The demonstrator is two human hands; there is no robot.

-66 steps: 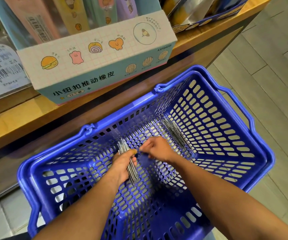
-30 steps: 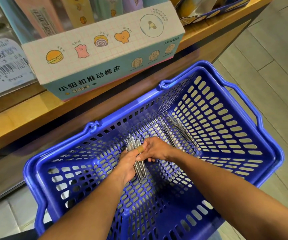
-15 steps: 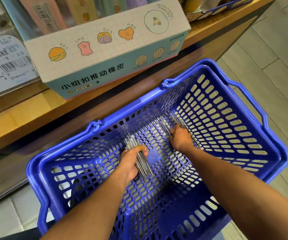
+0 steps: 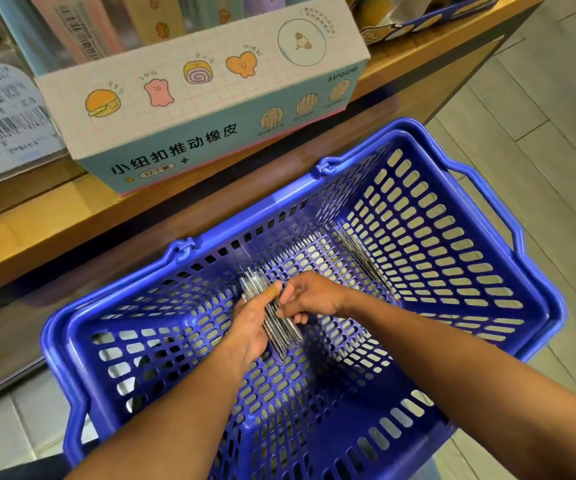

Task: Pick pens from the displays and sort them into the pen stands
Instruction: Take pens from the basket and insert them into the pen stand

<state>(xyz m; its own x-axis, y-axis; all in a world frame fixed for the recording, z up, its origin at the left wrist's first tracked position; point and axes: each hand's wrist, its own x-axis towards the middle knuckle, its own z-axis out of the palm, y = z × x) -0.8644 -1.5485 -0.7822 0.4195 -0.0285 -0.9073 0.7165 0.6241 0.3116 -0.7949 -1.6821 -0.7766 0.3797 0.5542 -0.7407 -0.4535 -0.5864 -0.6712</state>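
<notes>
Clear slim pens (image 4: 272, 317), bunched in L hand (image 4: 250, 327).

1. Warm, fairly bright indoor light is falling from above, lighting the wooden shelf (image 4: 37, 216) evenly.
2. A dark shadow band is lying under the shelf edge.
3. The wide lens is bending straight lines near the frame edges.
4. The price label (image 4: 2, 109) at far left is showing blur.
5. The blue basket (image 4: 453, 271) is staying sharp, its holes letting the pale floor show through.
</notes>
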